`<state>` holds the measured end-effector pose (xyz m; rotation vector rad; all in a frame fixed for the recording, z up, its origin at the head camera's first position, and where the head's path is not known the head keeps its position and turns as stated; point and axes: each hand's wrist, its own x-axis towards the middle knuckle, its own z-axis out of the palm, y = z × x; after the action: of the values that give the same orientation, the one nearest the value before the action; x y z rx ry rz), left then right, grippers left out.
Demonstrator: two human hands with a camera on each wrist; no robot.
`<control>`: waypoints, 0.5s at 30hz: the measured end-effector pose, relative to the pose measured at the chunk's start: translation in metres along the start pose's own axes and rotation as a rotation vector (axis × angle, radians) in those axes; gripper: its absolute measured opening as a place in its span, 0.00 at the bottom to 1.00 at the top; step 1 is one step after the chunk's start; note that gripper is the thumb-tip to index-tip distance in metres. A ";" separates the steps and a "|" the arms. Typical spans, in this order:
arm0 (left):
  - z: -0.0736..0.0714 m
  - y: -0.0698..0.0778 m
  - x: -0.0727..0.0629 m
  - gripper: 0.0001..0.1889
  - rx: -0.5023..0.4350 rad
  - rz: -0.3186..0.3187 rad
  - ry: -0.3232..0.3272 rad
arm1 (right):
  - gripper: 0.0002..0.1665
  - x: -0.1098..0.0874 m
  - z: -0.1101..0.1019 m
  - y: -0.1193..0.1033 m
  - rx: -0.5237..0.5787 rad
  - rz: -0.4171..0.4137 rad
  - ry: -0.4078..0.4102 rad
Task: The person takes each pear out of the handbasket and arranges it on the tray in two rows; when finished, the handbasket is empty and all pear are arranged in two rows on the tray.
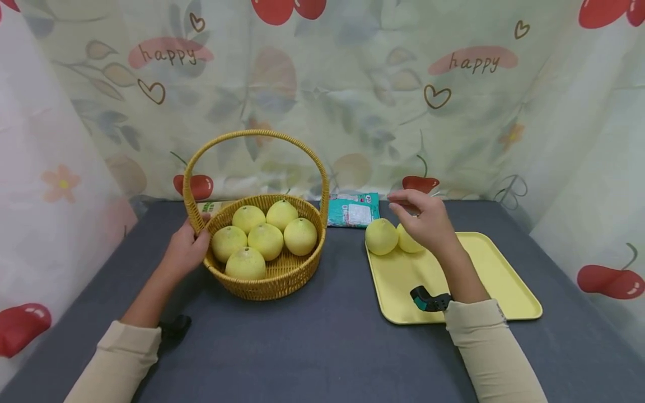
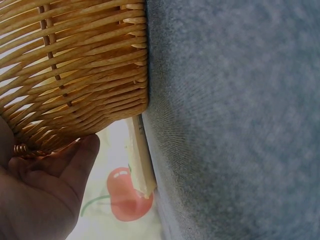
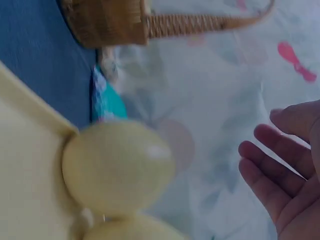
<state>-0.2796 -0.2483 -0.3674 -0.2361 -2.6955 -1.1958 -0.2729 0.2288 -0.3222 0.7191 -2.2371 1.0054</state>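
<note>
A woven wicker basket (image 1: 272,288) with a tall arched handle (image 1: 257,133) stands left of the middle, holding several pale yellow round fruits (image 1: 265,242). My left hand (image 1: 186,249) grips its left rim by the handle's base; in the left wrist view, fingers (image 2: 82,160) curl at the wicker edge. On the right, a yellow tray (image 1: 408,291) has two more such fruits, one (image 1: 381,236) at its far left corner and another (image 1: 409,242) beside it, partly hidden by my right hand (image 1: 425,218). That hand hovers above them, fingers loosely bent, holding nothing and apart from the fruit (image 3: 120,167).
A teal packet (image 1: 353,210) lies at the back between basket and tray. Behind the basket's left side a cream and green packet (image 1: 209,208) shows partly. A printed curtain (image 1: 322,101) closes off the back of the dark table (image 1: 327,347).
</note>
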 end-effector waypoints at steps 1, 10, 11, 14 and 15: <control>0.000 0.000 0.000 0.28 0.001 0.000 0.001 | 0.12 0.001 0.006 -0.006 0.001 -0.025 -0.018; 0.000 0.000 0.000 0.28 -0.008 0.004 -0.010 | 0.15 0.012 0.064 -0.056 -0.055 -0.288 -0.207; 0.000 0.000 0.000 0.28 -0.006 0.004 -0.007 | 0.16 0.014 0.070 -0.060 -0.071 -0.301 -0.236; 0.000 0.000 0.000 0.28 -0.006 0.000 -0.005 | 0.18 0.020 0.089 -0.070 -0.140 -0.289 -0.339; 0.001 0.000 0.000 0.28 -0.003 0.000 -0.005 | 0.19 0.022 0.094 -0.072 -0.168 -0.268 -0.374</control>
<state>-0.2799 -0.2480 -0.3682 -0.2401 -2.6978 -1.2014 -0.2659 0.1085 -0.3249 1.1713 -2.4132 0.5803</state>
